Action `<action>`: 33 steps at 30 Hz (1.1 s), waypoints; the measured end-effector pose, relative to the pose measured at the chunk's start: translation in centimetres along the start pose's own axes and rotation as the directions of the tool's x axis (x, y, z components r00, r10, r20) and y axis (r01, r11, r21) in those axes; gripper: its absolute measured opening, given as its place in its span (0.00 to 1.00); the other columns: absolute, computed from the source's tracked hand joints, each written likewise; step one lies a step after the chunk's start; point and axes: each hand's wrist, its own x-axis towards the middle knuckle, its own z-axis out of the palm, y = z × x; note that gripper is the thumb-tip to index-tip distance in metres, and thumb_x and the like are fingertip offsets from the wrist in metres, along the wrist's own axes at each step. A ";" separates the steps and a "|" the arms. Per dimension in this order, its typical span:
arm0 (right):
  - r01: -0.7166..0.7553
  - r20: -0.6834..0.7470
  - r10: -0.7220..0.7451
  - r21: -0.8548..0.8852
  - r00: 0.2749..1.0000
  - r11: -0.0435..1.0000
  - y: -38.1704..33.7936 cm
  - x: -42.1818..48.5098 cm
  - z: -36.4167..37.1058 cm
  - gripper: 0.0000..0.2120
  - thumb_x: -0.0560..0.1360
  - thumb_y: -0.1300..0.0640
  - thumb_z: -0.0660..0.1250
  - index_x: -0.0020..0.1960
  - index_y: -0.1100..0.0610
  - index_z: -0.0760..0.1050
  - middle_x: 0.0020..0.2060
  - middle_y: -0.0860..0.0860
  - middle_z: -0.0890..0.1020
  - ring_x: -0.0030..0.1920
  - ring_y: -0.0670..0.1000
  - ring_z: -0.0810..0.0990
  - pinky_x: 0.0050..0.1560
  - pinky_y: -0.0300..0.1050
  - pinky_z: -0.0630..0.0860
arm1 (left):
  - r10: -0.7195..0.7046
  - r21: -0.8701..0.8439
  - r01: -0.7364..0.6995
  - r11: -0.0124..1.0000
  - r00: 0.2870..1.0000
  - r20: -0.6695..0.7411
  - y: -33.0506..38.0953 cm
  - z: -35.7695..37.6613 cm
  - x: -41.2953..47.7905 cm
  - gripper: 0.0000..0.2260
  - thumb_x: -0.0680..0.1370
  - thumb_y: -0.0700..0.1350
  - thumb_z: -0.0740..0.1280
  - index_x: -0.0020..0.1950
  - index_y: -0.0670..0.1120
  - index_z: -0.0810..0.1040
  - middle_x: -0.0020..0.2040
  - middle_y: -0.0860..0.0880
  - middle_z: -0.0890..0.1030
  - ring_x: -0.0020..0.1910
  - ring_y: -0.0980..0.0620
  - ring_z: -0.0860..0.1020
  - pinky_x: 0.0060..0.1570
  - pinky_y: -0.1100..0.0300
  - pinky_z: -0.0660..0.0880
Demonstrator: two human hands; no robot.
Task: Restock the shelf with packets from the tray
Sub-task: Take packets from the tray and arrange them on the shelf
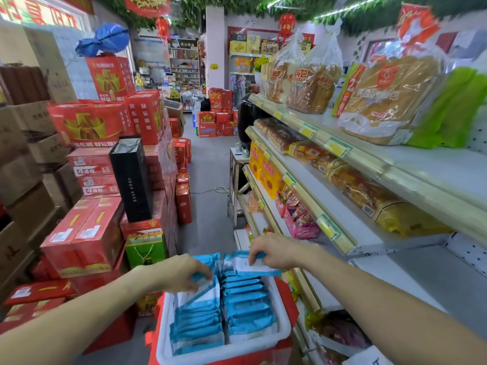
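While the fingers (pixel 196 281) of the left hand (pixel 181 272) are curling round a tilted packet (pixel 201 292) at the far end of the left row, the fingers (pixel 254 255) of the right hand (pixel 276 251) are pinching a raised packet (pixel 259 268) above the far end of the right row. Blue-and-white packets (pixel 247 306) are standing on edge in the white-lined red tray (pixel 283 330), which is sitting near and central. The shelf (pixel 411 280) is running along the right, just beside the tray, and red cartons (pixel 87 233) are standing stacked on the left.
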 end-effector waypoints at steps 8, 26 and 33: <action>-0.163 -0.204 0.151 -0.044 0.967 0.986 1.1 -5.3 -15.5 0.20 0.77 0.67 0.65 0.54 0.44 0.85 0.49 0.38 0.76 0.50 0.42 0.75 0.55 0.46 0.73 | 0.142 0.005 -0.143 0.990 0.981 -0.134 0.6 -14.9 2.8 0.21 0.78 0.44 0.70 0.57 0.73 0.78 0.55 0.63 0.82 0.50 0.58 0.80 0.56 0.54 0.78; -0.559 -0.415 0.516 0.022 0.749 0.829 5.3 -30.7 -27.5 0.17 0.76 0.66 0.71 0.52 0.44 0.86 0.44 0.38 0.78 0.43 0.41 0.74 0.43 0.39 0.69 | 0.633 0.114 -0.623 0.774 0.755 -0.169 25.5 -36.4 9.9 0.20 0.82 0.36 0.68 0.56 0.64 0.83 0.49 0.47 0.80 0.39 0.53 0.72 0.43 0.54 0.69; -0.701 -0.436 0.659 0.086 0.612 0.708 7.1 -42.2 -26.2 0.17 0.74 0.65 0.73 0.52 0.44 0.88 0.45 0.44 0.82 0.43 0.43 0.77 0.48 0.43 0.74 | 0.776 0.125 -0.766 0.630 0.617 -0.129 37.2 -37.8 11.6 0.20 0.80 0.36 0.70 0.55 0.63 0.85 0.53 0.58 0.83 0.49 0.48 0.79 0.51 0.54 0.74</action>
